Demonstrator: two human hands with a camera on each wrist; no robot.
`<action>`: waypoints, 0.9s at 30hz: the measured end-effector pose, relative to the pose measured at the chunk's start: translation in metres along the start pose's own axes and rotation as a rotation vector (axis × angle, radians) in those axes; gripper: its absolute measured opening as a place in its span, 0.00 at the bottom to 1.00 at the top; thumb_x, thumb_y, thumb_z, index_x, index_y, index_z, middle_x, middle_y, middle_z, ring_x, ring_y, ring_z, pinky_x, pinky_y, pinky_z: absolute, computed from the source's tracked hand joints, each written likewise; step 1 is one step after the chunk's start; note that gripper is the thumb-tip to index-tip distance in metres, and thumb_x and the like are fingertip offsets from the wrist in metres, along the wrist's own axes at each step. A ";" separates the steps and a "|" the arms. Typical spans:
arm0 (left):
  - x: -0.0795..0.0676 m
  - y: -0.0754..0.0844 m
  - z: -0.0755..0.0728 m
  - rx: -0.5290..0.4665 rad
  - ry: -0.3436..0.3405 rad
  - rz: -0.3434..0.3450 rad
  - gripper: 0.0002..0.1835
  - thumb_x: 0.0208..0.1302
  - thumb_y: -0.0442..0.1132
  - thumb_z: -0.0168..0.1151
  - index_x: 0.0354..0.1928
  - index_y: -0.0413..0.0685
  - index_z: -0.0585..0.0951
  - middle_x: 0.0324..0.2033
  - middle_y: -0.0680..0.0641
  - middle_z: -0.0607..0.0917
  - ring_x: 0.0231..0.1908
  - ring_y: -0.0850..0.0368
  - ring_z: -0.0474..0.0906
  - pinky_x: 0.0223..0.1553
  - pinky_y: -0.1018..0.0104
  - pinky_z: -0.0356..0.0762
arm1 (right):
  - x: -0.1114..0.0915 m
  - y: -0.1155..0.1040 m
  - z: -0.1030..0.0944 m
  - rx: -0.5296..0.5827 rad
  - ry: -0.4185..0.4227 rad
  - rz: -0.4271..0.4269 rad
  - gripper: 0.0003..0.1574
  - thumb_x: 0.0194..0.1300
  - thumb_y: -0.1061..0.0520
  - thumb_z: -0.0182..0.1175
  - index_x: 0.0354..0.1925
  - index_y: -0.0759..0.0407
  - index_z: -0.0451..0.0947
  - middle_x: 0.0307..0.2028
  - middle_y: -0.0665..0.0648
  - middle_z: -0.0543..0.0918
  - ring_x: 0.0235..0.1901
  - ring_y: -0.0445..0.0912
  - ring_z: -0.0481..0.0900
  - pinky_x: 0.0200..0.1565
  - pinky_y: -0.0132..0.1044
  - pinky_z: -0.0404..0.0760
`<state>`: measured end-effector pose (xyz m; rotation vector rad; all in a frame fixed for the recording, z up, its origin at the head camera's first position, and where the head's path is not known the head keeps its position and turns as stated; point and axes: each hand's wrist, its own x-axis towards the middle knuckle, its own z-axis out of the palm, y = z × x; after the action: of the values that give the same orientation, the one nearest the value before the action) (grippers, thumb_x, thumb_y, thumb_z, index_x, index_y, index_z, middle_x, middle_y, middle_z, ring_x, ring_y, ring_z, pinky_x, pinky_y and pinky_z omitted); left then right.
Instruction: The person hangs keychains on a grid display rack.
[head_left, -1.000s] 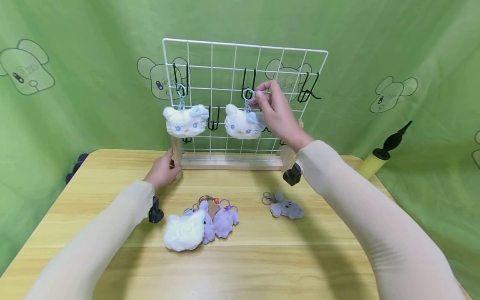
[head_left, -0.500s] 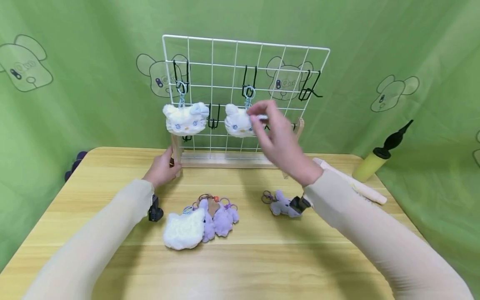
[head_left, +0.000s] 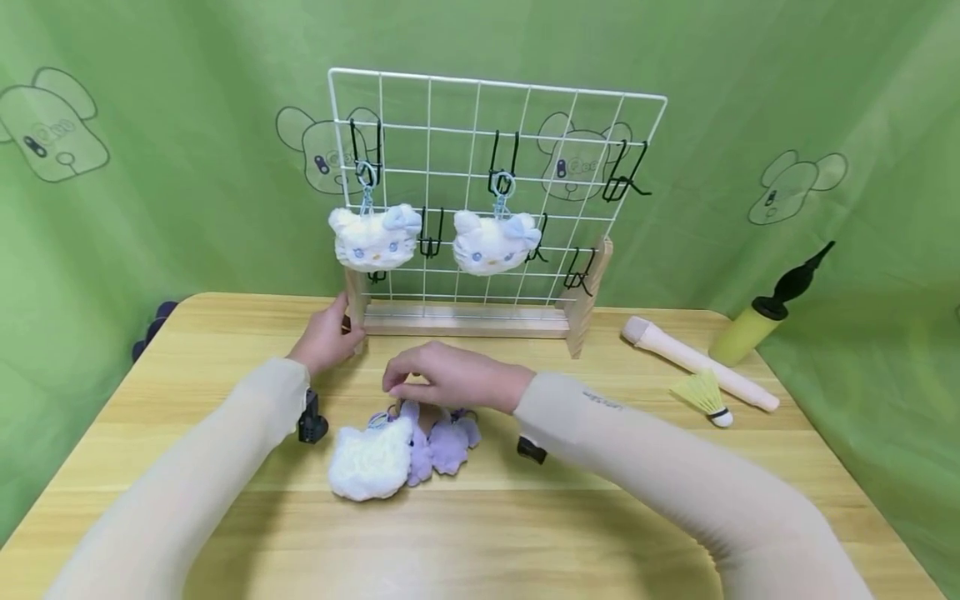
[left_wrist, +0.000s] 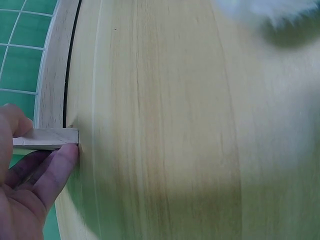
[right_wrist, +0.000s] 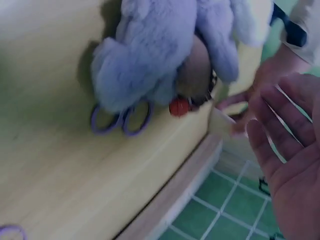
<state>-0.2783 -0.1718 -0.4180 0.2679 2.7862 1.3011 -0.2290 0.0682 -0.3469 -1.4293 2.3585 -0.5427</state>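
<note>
My left hand [head_left: 326, 337] grips the wooden end foot [left_wrist: 47, 137] of the white wire grid rack [head_left: 480, 82], thumb on one side and fingers on the other. My right hand [head_left: 453, 379] hovers over the rings of a plush keychain pile, fingers loosely bent and holding nothing. In that pile lie a white plush keychain [head_left: 370, 462], purple plush keychains [head_left: 450, 446] and a brown piece with a red bell [right_wrist: 179, 107]. Two white cat-face plush keychains, left [head_left: 375, 240] and middle [head_left: 495, 246], hang by blue rings from the upper black hooks.
A black hook [head_left: 624, 179] at the upper right and lower hooks [head_left: 577, 271] hold nothing. On the table's right side are a pale microphone-shaped stick [head_left: 697, 358], a shuttlecock [head_left: 705, 397] and a yellow pump [head_left: 746, 333]. A green curtain [head_left: 750, 83] hangs behind.
My right hand has left the middle cat keychain, which stays on its hook, and moved down and left over the pile. The right arm now covers the grey plush. My left hand keeps its place.
</note>
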 end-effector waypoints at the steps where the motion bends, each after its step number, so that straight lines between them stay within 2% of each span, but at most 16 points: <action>1: 0.000 0.000 0.000 0.002 0.001 0.005 0.35 0.74 0.31 0.55 0.79 0.33 0.56 0.57 0.22 0.80 0.47 0.34 0.86 0.40 0.59 0.92 | 0.005 0.000 0.003 0.006 -0.030 0.005 0.14 0.79 0.57 0.57 0.54 0.61 0.85 0.51 0.56 0.90 0.54 0.45 0.86 0.63 0.41 0.85; 4: -0.001 0.001 -0.001 0.006 0.007 0.020 0.35 0.73 0.31 0.55 0.78 0.33 0.56 0.56 0.22 0.81 0.48 0.34 0.86 0.40 0.59 0.92 | 0.018 -0.002 0.009 -0.002 -0.115 0.019 0.13 0.78 0.58 0.59 0.55 0.60 0.84 0.52 0.55 0.90 0.56 0.44 0.85 0.65 0.36 0.83; 8: -0.003 0.000 -0.004 0.008 0.010 0.018 0.35 0.73 0.30 0.55 0.78 0.33 0.57 0.56 0.22 0.82 0.48 0.35 0.86 0.39 0.60 0.92 | 0.035 -0.006 0.017 -0.065 -0.227 0.017 0.12 0.77 0.57 0.60 0.53 0.59 0.84 0.50 0.53 0.88 0.53 0.43 0.83 0.61 0.29 0.82; 12: -0.003 0.000 -0.005 0.012 0.007 0.015 0.34 0.74 0.31 0.55 0.78 0.32 0.57 0.56 0.22 0.81 0.48 0.35 0.85 0.40 0.59 0.92 | 0.046 -0.006 0.022 -0.122 -0.287 0.043 0.10 0.76 0.58 0.62 0.51 0.58 0.84 0.48 0.52 0.88 0.49 0.41 0.82 0.56 0.26 0.82; 17: -0.002 0.002 -0.005 0.011 0.004 0.021 0.35 0.74 0.30 0.54 0.79 0.32 0.55 0.59 0.22 0.80 0.51 0.32 0.84 0.44 0.56 0.92 | 0.047 -0.007 0.025 -0.157 -0.314 0.090 0.09 0.76 0.62 0.60 0.48 0.57 0.86 0.45 0.52 0.86 0.44 0.39 0.79 0.50 0.24 0.80; 21: -0.003 0.002 -0.004 0.014 0.001 0.018 0.36 0.73 0.30 0.54 0.79 0.33 0.54 0.59 0.21 0.79 0.52 0.32 0.84 0.45 0.54 0.93 | 0.043 -0.006 0.026 -0.160 -0.304 0.075 0.08 0.77 0.58 0.60 0.45 0.56 0.87 0.43 0.51 0.84 0.42 0.38 0.76 0.47 0.24 0.77; 27: -0.003 0.003 -0.002 0.020 0.004 0.021 0.36 0.73 0.31 0.54 0.79 0.33 0.55 0.60 0.22 0.79 0.53 0.32 0.84 0.46 0.54 0.92 | 0.031 -0.001 0.025 -0.024 -0.216 0.029 0.11 0.79 0.55 0.57 0.42 0.56 0.86 0.40 0.51 0.88 0.39 0.36 0.79 0.49 0.23 0.80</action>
<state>-0.2756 -0.1719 -0.4150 0.2974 2.8086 1.2800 -0.2307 0.0360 -0.3708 -1.3867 2.2175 -0.3354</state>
